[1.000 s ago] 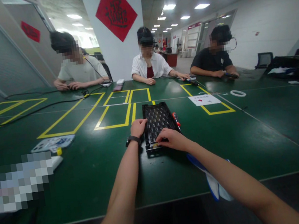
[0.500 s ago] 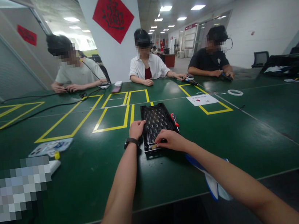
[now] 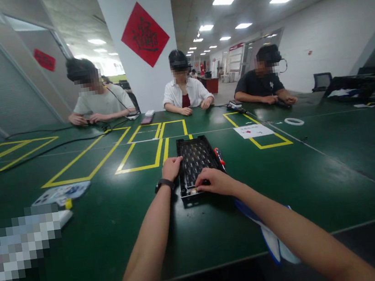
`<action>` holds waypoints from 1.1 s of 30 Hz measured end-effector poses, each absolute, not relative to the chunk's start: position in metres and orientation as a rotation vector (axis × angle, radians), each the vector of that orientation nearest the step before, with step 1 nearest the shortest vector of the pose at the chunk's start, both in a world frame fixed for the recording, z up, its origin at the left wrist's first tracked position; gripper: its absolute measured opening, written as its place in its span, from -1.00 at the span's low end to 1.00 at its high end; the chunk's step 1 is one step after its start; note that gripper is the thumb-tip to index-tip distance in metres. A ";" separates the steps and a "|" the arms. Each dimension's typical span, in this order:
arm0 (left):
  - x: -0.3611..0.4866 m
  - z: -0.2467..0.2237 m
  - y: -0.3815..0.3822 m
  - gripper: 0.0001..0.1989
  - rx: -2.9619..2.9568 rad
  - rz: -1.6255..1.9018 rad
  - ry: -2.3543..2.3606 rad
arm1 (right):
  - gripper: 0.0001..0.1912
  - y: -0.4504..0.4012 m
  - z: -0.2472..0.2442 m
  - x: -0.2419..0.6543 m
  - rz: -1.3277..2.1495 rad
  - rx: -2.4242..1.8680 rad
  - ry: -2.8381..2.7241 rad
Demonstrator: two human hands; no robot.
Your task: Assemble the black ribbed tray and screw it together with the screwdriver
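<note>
A black rectangular case [image 3: 194, 155] lies lengthwise before me on the green table, with rows of small shiny pieces inside its raised rim. My left hand [image 3: 173, 167], wearing a dark wristband, grips the case's left edge with closed fingers. Over the near end of the case, my right hand [image 3: 215, 181] has thumb and fingers pinched together; what they hold, if anything, is too small to make out. A small pale, brownish part [image 3: 193, 191] shows just left of those fingertips. Against the case's right side lies a red-and-black handled tool [image 3: 219, 156].
A blue-and-white glove [image 3: 273, 240] hangs over the near edge below my right forearm. Left are a patterned flat item [image 3: 61, 193] and a yellow piece [image 3: 68, 203]. A paper sheet [image 3: 253, 131] and white tape ring [image 3: 294, 121] lie right. Three people sit opposite.
My view has tilted slightly up, so everything sits lower. Both my hands keep their places on the case. The person opposite in white has drawn one hand back from a device.
</note>
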State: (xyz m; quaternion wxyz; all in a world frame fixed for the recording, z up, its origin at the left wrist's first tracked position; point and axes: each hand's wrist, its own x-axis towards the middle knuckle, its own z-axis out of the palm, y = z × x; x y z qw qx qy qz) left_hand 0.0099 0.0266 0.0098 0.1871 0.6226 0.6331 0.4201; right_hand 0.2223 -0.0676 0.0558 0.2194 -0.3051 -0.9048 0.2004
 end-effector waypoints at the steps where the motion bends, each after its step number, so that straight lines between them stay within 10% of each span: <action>1: 0.010 0.009 0.027 -0.55 1.740 1.191 1.781 | -0.85 -0.067 0.055 0.222 0.554 -0.839 -2.509; 22: 0.003 -0.003 -0.001 -0.65 1.816 1.342 1.528 | -0.93 -0.018 0.050 0.206 0.150 -1.583 -2.303; 33: 0.007 -0.002 -0.004 -0.65 1.861 1.284 1.555 | -0.86 -0.037 0.043 0.201 0.427 -1.113 -2.260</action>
